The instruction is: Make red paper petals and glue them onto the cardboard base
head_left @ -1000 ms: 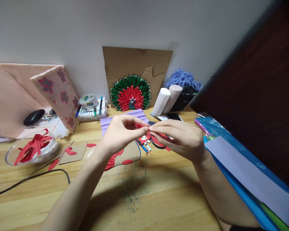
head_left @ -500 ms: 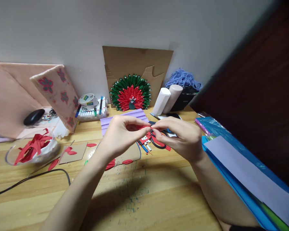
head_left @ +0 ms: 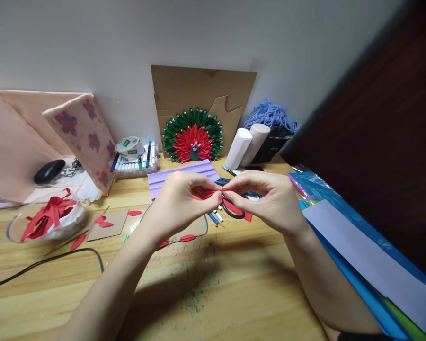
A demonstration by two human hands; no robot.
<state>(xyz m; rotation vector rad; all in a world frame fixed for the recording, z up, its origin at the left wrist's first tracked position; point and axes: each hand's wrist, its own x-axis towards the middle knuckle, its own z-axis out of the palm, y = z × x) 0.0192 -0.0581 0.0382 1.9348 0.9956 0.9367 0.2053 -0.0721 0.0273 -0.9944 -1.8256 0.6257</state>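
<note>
Above the middle of the table, my left hand (head_left: 184,199) pinches a small red crepe paper piece (head_left: 206,193) between thumb and fingers. My right hand (head_left: 270,199) pinches its other end, thumb against forefinger, and the fingertips of both hands nearly meet. Part of the piece is hidden behind the left fingers. Below and behind the hands lie black-handled scissors (head_left: 233,212), partly covered, beside more red paper (head_left: 247,217). A cardboard sheet (head_left: 199,227) with red petal shapes (head_left: 188,238) along its edge lies under my left hand.
At left stands a clear bowl (head_left: 12,227) of red strips, near a cardboard square (head_left: 113,227) and a black cable (head_left: 57,255). A peacock craft (head_left: 195,142) leans at the back. Purple crepe paper (head_left: 159,182), markers (head_left: 131,165) and coloured sheets (head_left: 355,251) surround the work area.
My right hand has shifted slightly right and its fingers have changed their bend at the pinch. More of the red paper shows beside the left thumb. Both hands keep their hold.
</note>
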